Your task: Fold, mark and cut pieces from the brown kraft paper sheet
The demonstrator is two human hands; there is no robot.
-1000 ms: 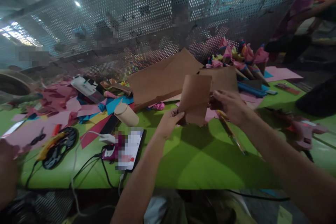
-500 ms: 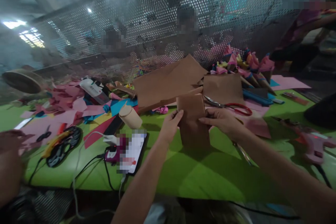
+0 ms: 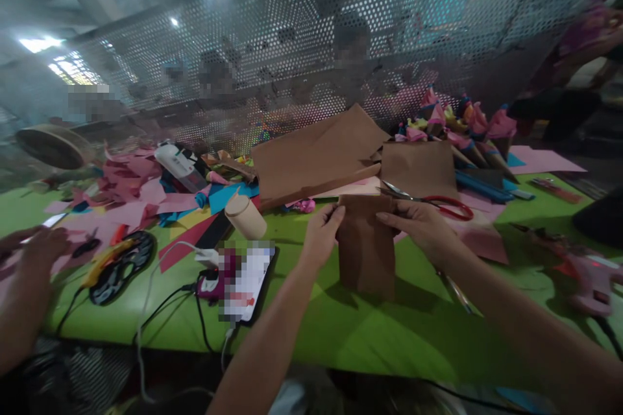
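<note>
I hold a small sheet of brown paper (image 3: 367, 249) by its top edge over the green table (image 3: 341, 331), its lower end resting near the surface. My left hand (image 3: 321, 233) pinches the top left corner. My right hand (image 3: 421, 227) pinches the top right corner. Red-handled scissors (image 3: 438, 204) lie just beyond my right hand on larger brown sheets (image 3: 316, 155).
A phone (image 3: 246, 282) on a cable and a cardboard tube (image 3: 246, 215) lie left of my hands. Pink paper scraps (image 3: 131, 188) cover the far left, where another person's hand (image 3: 36, 253) works. Paper cones (image 3: 457, 126) stand at the back right, a pink glue gun (image 3: 591, 275) at right.
The brown sheet came down from mid-air to the table and was brought nearer. The scissors left my right hand and now lie on the brown sheets.
</note>
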